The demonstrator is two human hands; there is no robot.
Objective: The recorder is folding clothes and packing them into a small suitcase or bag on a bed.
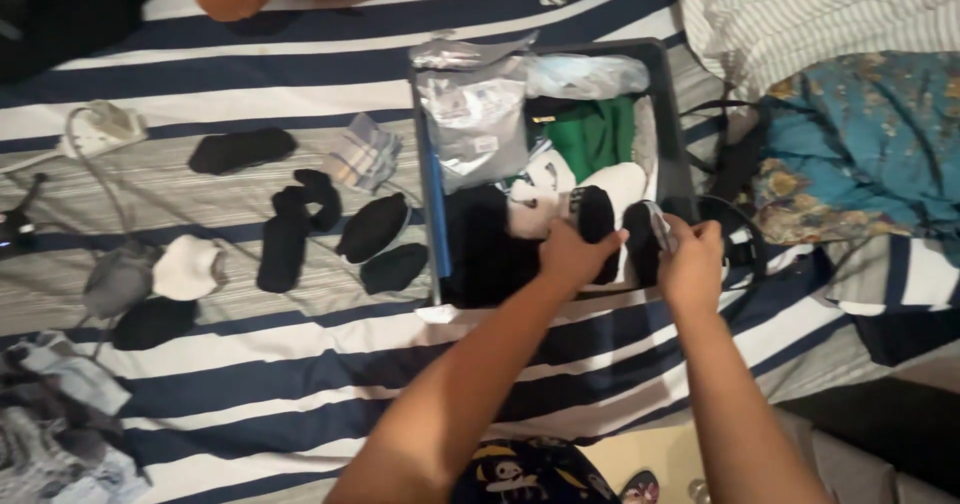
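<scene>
Head view shows us reaching both hands into the near right corner of the dark storage box (668, 114) that lies on the striped bed (300, 364). Our left hand (572, 256) rests closed over a black rolled sock (596, 214) just inside the box's near edge, fingers curled onto it. Our right hand (692, 259) sits just beside it, toward the right wall, pinching a small grey and white sock (660, 226) between thumb and fingers. That small sock stands roughly upright, its long axis running from the near edge toward the far edge, and it touches a second black roll (640, 244) wedged in the corner. The two hands are close together, nearly touching, with the right one nearer the corner.

Farther back in the box we see white rolled socks (620, 182), a green folded cloth (592, 134), a clear plastic bag (585, 74) at the far edge, and a silver packet (478, 124) along the left side over a black garment (485, 244). These fill most of the box, leaving little room near our hands.

Outside, toward the bed's left edge, loose black socks (290, 229) lie scattered, with a checked folded cloth (362, 154), a white sock (188, 267) and a white plug adapter (100, 129). A patterned blue cloth (860, 144) lies beyond the box's right wall.
</scene>
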